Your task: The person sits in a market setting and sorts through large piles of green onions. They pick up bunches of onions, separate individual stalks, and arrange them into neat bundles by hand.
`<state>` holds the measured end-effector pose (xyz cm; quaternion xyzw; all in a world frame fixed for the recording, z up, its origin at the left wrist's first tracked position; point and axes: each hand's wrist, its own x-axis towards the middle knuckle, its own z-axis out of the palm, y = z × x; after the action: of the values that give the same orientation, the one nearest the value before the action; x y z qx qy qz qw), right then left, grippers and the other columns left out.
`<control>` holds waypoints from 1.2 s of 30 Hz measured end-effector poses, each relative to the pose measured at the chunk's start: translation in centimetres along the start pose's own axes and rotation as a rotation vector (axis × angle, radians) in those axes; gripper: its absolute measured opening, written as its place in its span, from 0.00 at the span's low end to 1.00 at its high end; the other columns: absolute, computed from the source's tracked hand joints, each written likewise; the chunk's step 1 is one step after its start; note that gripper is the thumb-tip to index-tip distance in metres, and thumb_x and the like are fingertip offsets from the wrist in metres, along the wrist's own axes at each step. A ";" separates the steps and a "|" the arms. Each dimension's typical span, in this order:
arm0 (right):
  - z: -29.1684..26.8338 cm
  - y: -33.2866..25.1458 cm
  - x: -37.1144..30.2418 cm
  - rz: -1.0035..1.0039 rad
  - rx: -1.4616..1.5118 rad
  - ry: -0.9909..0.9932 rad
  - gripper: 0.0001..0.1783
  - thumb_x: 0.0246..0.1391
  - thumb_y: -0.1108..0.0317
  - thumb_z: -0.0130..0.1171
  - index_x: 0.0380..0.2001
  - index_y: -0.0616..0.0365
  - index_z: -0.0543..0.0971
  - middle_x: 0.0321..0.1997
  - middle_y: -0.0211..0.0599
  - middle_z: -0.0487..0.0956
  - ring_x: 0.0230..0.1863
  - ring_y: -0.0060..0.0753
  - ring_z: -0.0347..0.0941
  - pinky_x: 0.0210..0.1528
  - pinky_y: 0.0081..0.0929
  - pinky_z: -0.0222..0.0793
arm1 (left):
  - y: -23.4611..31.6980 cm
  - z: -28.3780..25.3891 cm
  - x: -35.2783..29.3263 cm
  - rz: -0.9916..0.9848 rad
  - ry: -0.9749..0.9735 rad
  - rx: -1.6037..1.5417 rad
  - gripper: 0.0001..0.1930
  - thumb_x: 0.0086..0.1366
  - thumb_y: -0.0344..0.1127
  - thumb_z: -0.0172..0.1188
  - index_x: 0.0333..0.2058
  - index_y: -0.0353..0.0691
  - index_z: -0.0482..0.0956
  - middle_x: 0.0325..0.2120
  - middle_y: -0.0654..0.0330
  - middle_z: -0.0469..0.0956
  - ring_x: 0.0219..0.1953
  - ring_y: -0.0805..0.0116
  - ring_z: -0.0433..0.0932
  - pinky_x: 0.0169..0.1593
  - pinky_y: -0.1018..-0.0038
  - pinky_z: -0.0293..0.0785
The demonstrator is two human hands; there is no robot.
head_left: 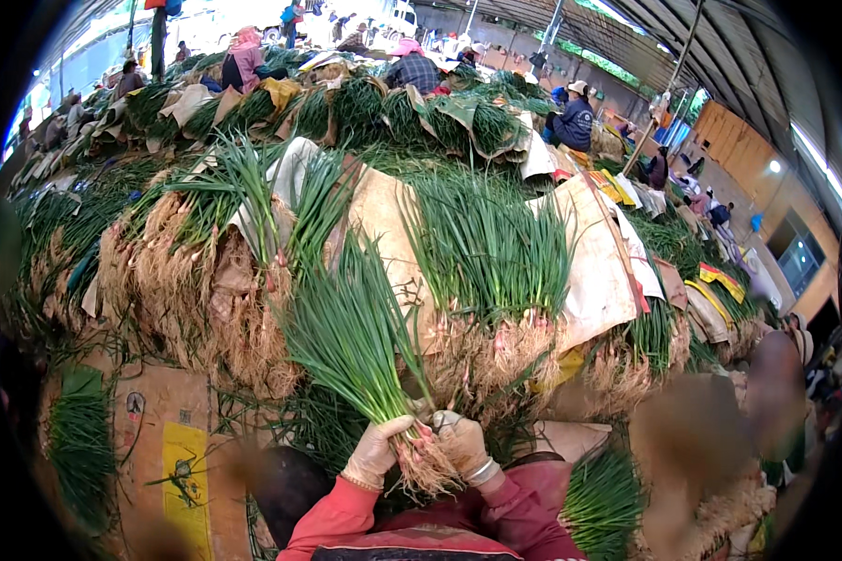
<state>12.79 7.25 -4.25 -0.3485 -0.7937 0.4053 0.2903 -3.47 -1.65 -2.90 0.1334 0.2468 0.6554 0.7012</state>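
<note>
My left hand (pixel 379 453), in a pale glove, is closed around a bunch of spring onions (pixel 360 351) just above the bulbs. The long green leaves point up and away from me, and the pink-white bulbs and tan roots hang toward my lap. On the other side of the bulbs, my right hand (pixel 463 444), also gloved, has its fingers curled in. A separate green leaf runs down to its fingertips, so it seems to pinch a single spring onion; the bulb end is hidden. Beyond my hands, more spring onions (pixel 496 248) lie with their roots toward me.
A heap of rooty spring onions (pixel 206 280) rises ahead on the left. A tan sheet (pixel 585 252) lies over the pile at right. Flattened cardboard (pixel 145 402) covers the ground at left, beside a green bundle (pixel 79 444). Another bundle (pixel 603 500) lies by my right arm. Several people sit farther back.
</note>
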 end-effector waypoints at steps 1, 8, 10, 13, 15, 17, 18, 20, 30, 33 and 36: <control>0.0 -0.1 -0.2 -0.050 -0.079 -0.033 0.13 0.62 0.62 0.48 0.35 0.58 0.79 0.21 0.34 0.76 0.20 0.27 0.71 0.24 0.27 0.67 | 0.3 0.6 -0.1 0.031 -0.009 -0.033 0.21 0.62 0.34 0.53 0.52 0.33 0.69 0.34 0.50 0.80 0.30 0.63 0.81 0.29 0.72 0.80; -3.6 3.9 2.3 0.165 -0.338 0.046 0.15 0.62 0.57 0.44 0.38 0.47 0.80 0.17 0.28 0.73 0.14 0.30 0.70 0.16 0.29 0.67 | 0.1 0.6 0.0 0.001 0.006 -0.048 0.21 0.62 0.33 0.52 0.53 0.31 0.69 0.38 0.49 0.79 0.36 0.61 0.81 0.31 0.72 0.81; -3.4 1.0 3.5 0.749 0.454 -0.184 0.27 0.63 0.46 0.43 0.49 0.57 0.75 0.23 0.21 0.71 0.19 0.18 0.65 0.21 0.18 0.64 | -0.6 0.3 0.2 0.032 0.013 -0.054 0.20 0.62 0.33 0.52 0.52 0.31 0.69 0.35 0.49 0.79 0.33 0.61 0.81 0.29 0.71 0.80; -1.7 0.1 3.8 0.302 0.650 -0.443 0.27 0.66 0.48 0.38 0.53 0.59 0.70 0.49 0.28 0.74 0.40 0.15 0.66 0.32 0.13 0.64 | -0.8 0.5 0.1 -0.019 0.051 -0.031 0.16 0.61 0.33 0.54 0.46 0.30 0.71 0.30 0.47 0.79 0.27 0.62 0.80 0.26 0.70 0.80; -0.5 -0.6 5.4 0.433 0.661 -0.460 0.21 0.66 0.52 0.40 0.45 0.57 0.73 0.33 0.19 0.69 0.29 0.11 0.60 0.25 0.12 0.55 | -0.7 0.6 0.3 -0.033 0.056 -0.012 0.12 0.60 0.32 0.55 0.39 0.29 0.73 0.27 0.47 0.78 0.23 0.61 0.79 0.24 0.68 0.79; 0.3 -1.7 5.5 0.439 0.670 -0.356 0.16 0.66 0.54 0.44 0.40 0.54 0.75 0.23 0.12 0.66 0.20 0.08 0.54 0.21 0.10 0.48 | -0.5 1.0 0.1 -0.026 0.073 0.021 0.11 0.60 0.32 0.55 0.38 0.29 0.72 0.26 0.48 0.78 0.22 0.61 0.78 0.23 0.67 0.78; 0.6 -2.0 4.7 0.380 0.764 -0.280 0.16 0.66 0.54 0.44 0.40 0.53 0.74 0.23 0.13 0.66 0.20 0.08 0.55 0.21 0.10 0.50 | -0.3 1.2 -0.1 -0.018 0.079 0.031 0.11 0.60 0.31 0.55 0.38 0.29 0.72 0.26 0.48 0.77 0.22 0.61 0.78 0.23 0.66 0.78; 1.4 0.9 3.7 0.395 1.010 -0.242 0.18 0.65 0.55 0.45 0.44 0.57 0.74 0.24 0.14 0.68 0.20 0.08 0.56 0.21 0.10 0.51 | -0.1 2.0 0.0 -0.026 0.081 0.022 0.11 0.60 0.30 0.55 0.38 0.29 0.72 0.25 0.49 0.77 0.21 0.61 0.77 0.22 0.66 0.77; -1.8 4.9 7.3 -0.121 -0.833 0.074 0.15 0.58 0.60 0.50 0.25 0.57 0.78 0.24 0.41 0.79 0.24 0.46 0.76 0.25 0.39 0.70 | -0.7 1.0 0.2 -0.037 0.028 0.029 0.16 0.59 0.30 0.55 0.46 0.32 0.72 0.35 0.46 0.79 0.34 0.57 0.81 0.37 0.61 0.81; -4.0 7.8 5.0 0.212 -0.488 -0.336 0.17 0.55 0.53 0.50 0.36 0.53 0.81 0.34 0.47 0.81 0.35 0.47 0.77 0.41 0.40 0.72 | -1.1 0.3 0.3 0.012 -0.013 -0.070 0.18 0.59 0.28 0.55 0.48 0.33 0.70 0.53 0.48 0.70 0.52 0.50 0.73 0.53 0.51 0.72; -4.0 4.3 2.4 0.325 -0.845 -0.773 0.20 0.51 0.49 0.52 0.45 0.42 0.80 0.40 0.45 0.80 0.43 0.46 0.77 0.49 0.37 0.71 | -1.1 0.9 0.2 0.065 0.053 -0.088 0.27 0.61 0.33 0.53 0.59 0.31 0.63 0.45 0.47 0.76 0.36 0.63 0.80 0.35 0.71 0.79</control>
<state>15.72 12.74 -5.44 -0.3781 -0.8709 0.1909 -0.2492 -2.06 -1.47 -2.72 0.0929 0.2317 0.6913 0.6781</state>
